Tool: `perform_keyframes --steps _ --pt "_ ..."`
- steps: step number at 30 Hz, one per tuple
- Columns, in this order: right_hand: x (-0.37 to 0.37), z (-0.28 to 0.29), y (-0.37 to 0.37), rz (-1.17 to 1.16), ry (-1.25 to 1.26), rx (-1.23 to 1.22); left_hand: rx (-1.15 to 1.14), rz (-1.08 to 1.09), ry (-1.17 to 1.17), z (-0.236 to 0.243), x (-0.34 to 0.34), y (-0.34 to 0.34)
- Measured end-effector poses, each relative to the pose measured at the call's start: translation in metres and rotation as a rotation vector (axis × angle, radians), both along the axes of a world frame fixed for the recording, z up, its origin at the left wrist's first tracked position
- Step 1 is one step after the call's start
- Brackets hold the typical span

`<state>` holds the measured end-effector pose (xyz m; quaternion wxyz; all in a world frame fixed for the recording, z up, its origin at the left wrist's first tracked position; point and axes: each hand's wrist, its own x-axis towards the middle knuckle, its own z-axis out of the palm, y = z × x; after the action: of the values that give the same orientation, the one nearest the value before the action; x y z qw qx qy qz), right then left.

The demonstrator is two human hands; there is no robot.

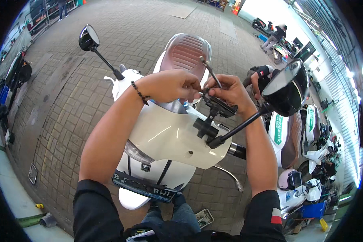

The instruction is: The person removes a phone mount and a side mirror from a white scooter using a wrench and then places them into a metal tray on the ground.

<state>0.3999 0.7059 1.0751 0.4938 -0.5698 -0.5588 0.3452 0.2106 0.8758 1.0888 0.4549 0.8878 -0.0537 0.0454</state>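
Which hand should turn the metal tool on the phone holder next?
Probably the right hand: it already grips the metal tool sticking up above the black phone holder. The left hand pinches beside the holder, seemingly steadying it.

I stand before the scooter [165, 133], its front toward me and its seat [185, 50] on the far side. My left hand [171, 84] and right hand [226, 90] meet above the handlebar, at the phone mount [220, 107], with a wrench [210, 70] rising between them. One mirror [88, 37] stands to the left, the other mirror [285, 86] to the right. More scooters [310, 137] stand parked on the right. Behind the right mirror another person [260, 74] crouches.
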Motion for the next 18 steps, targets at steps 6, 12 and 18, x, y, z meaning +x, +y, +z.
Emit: perform_keyframes --steps 6,12,18 --pt "-0.007 0.007 0.002 0.062 0.058 0.035 -0.038 -0.074 0.062 -0.005 0.007 0.007" --pt "-0.008 0.010 0.002 0.086 0.034 0.046 -0.023 -0.054 0.000 -0.005 0.003 0.008" --pt "-0.008 0.011 0.000 0.073 0.014 0.047 0.002 -0.090 -0.044 -0.008 0.006 0.008"
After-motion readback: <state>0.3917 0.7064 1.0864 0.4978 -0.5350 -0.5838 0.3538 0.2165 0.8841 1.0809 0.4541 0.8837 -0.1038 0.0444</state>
